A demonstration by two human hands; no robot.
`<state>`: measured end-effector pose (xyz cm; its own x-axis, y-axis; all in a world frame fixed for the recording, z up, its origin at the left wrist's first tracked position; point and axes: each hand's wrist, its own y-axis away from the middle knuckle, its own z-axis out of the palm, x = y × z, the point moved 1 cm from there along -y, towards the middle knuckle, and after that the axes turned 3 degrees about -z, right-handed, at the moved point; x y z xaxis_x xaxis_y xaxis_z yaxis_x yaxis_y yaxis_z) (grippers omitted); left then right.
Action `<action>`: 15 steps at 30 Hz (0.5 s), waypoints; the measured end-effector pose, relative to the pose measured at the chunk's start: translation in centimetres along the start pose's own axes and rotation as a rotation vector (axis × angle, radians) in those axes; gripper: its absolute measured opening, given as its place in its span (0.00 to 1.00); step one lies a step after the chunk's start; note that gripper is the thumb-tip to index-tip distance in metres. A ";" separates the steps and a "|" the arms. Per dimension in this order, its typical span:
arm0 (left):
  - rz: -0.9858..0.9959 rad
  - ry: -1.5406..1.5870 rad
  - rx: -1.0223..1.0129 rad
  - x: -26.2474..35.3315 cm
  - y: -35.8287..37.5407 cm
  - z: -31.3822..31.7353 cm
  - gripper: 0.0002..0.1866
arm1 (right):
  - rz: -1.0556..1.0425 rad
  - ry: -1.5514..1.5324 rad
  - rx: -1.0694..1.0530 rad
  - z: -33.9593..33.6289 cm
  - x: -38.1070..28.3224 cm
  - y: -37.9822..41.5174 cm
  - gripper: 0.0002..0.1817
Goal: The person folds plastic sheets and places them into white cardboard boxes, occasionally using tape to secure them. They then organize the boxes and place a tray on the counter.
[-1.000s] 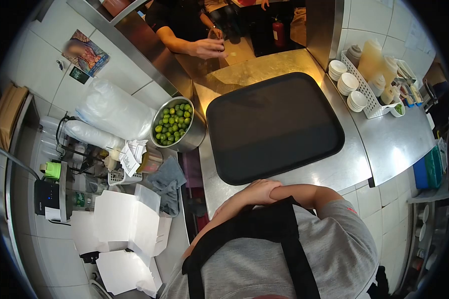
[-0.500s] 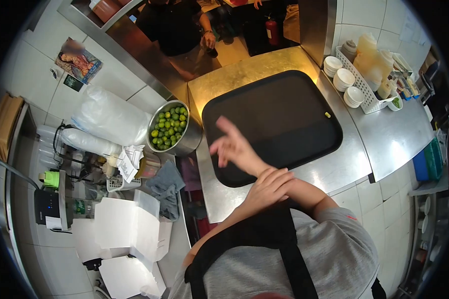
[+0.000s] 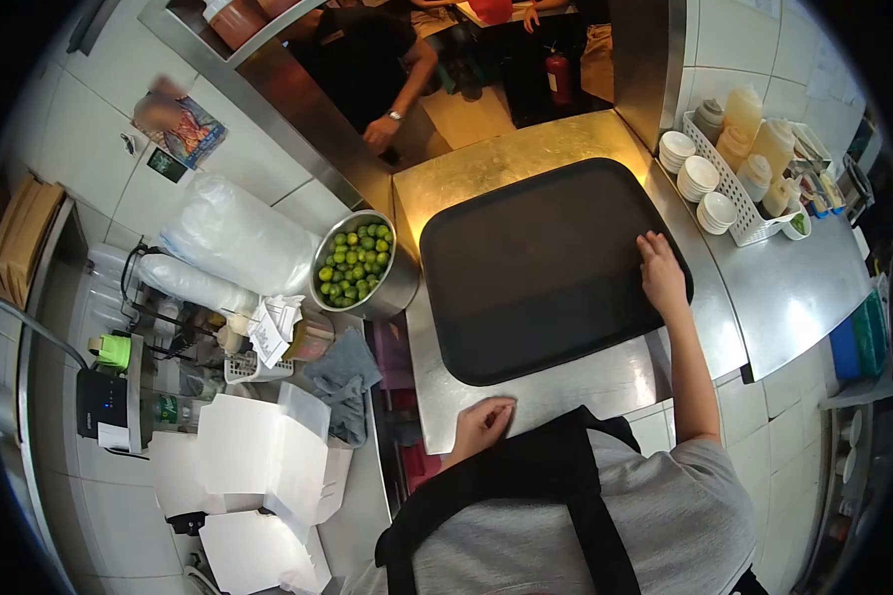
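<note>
Lying on the steel counter (image 3: 556,394), head view: one black serving tray (image 3: 536,268), broad, flat, with rounded corners and a low raised rim.
Tray's look: dull and dark, with a deeper shade over its near part; it sits slightly askew to the counter's edges.
Tray's place: across the middle of the counter, with steel showing between its rim and the counter's near edge, and an amber-lit strip toward the far edge.
Right hand (image 3: 662,278): over the tray's right side, near its near right corner, palm down; the tray extends to the left of it. The fingers are bent and fairly close together; whether they pinch anything, I cannot tell.
Left hand (image 3: 483,426): by the counter's near edge, apart from the tray, whose near left corner lies just beyond it. The fingers are loosely curled inward; I cannot see whether they hold something.
Limes (image 3: 355,263): heaped in a steel pot (image 3: 402,286) beside the counter's left edge.
White bowls (image 3: 698,178): stacked along the right side, next to a white basket (image 3: 759,233) of squeeze bottles (image 3: 776,147).
Co-worker's hand (image 3: 379,134): beyond the counter's far left corner.
</note>
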<state>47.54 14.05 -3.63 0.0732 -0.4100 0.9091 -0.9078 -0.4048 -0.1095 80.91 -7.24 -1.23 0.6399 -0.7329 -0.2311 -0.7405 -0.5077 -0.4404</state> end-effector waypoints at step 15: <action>-0.048 -0.067 -0.032 0.4 -0.3 -0.5 0.10 | 0.133 -0.032 0.029 -1.4 -0.1 0.7 0.13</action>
<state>47.63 14.44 -3.03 0.1435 -0.4454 0.8838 -0.9153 -0.3992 -0.0525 80.06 -8.19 -0.35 0.5428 -0.7778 -0.3169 -0.8135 -0.3930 -0.4287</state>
